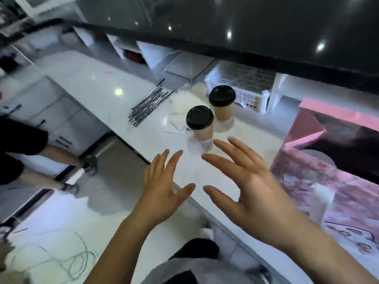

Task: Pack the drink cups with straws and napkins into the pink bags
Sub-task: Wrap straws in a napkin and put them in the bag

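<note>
Both hands hover palm-down over the white counter [235,140], holding nothing; the right hand [252,181] spreads its fingers wide, the left hand [164,185] likewise; just beyond stand two black-lidded paper cups [202,125] touching; straws [147,106] and napkins [182,105] lie behind; an open pink bag [328,177] stands right.

No text, brand, number or sign could be read anywhere. The pink bag [338,191] carried a dark line print low on its near face, too blurred to tell whether it was lettering or drawing. The white basket [225,78] at the back of the table [205,173] bore a small label [251,101] with coloured marks on its front, too small and soft to make out.
</note>
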A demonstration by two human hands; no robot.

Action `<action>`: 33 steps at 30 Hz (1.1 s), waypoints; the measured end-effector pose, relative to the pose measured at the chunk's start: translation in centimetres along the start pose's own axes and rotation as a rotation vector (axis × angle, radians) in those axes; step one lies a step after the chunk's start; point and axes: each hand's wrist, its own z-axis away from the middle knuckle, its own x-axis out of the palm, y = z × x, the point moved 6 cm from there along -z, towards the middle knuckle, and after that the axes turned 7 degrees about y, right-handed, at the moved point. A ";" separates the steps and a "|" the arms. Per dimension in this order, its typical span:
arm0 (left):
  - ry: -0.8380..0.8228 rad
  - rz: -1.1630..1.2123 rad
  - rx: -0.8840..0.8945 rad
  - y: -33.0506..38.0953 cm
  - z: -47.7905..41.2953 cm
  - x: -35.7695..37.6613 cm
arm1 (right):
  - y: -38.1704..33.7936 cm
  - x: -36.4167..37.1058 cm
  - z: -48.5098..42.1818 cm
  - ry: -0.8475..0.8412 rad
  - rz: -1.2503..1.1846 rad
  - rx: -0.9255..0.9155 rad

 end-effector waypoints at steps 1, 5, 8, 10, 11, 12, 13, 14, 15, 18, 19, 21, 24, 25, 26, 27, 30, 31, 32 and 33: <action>-0.019 -0.003 -0.042 -1.5 0.3 0.0 | 0.6 1.8 -0.3 -0.039 -0.009 0.021; -0.078 -0.020 -0.106 -6.6 -0.8 0.6 | 3.1 7.8 -0.8 -0.168 0.015 0.168; -0.131 -0.025 -0.132 -10.2 -4.0 1.3 | 4.3 11.3 -1.6 -0.209 0.055 0.247; -0.162 -0.001 -0.137 -12.7 -7.0 1.7 | 4.8 13.7 -2.8 -0.215 0.089 0.301; -0.174 0.002 -0.133 -13.9 -8.8 1.9 | 5.0 14.9 -3.6 -0.215 0.103 0.333; -0.185 -0.004 -0.125 -15.2 -10.7 1.9 | 5.1 16.3 -4.5 -0.212 0.115 0.363; -0.192 -0.013 -0.112 -16.6 -12.6 1.8 | 5.0 17.8 -5.4 -0.213 0.126 0.385; -0.191 -0.026 -0.094 -17.9 -14.5 1.7 | 5.0 19.4 -6.4 -0.221 0.135 0.402; -0.187 -0.043 -0.070 -19.1 -16.4 1.5 | 4.8 21.0 -7.4 -0.228 0.145 0.413; -0.174 -0.107 -0.001 -21.9 -21.8 0.5 | 4.6 25.7 -10.4 -0.230 0.190 0.416; -0.162 -0.134 0.020 -22.5 -23.6 0.1 | 4.8 27.0 -11.2 -0.232 0.216 0.425; -0.100 -0.190 0.096 -23.2 -27.0 -0.7 | 5.3 29.0 -12.3 -0.224 0.289 0.467; 0.005 -0.254 0.263 -23.2 -31.4 -1.6 | 5.9 30.9 -12.2 -0.204 0.423 0.536; 0.027 -0.251 0.297 -23.2 -32.7 -1.7 | 6.0 31.3 -11.9 -0.212 0.475 0.543; 0.037 -0.239 0.313 -23.2 -33.7 -1.7 | 6.2 31.6 -11.6 -0.217 0.516 0.550; 0.038 -0.230 0.314 -23.1 -34.6 -1.8 | 6.3 31.8 -11.3 -0.220 0.539 0.558; 0.027 -0.226 0.302 -22.9 -36.3 -1.9 | 6.5 31.7 -11.4 -0.193 0.558 0.562; 0.026 -0.212 0.299 -22.9 -36.6 -1.8 | 6.4 31.7 -11.5 -0.176 0.555 0.560; 0.028 -0.187 0.292 -23.0 -36.8 -1.8 | 6.3 31.6 -11.6 -0.156 0.552 0.559; 0.033 -0.159 0.284 -23.1 -37.1 -1.8 | 6.3 31.6 -11.7 -0.141 0.549 0.561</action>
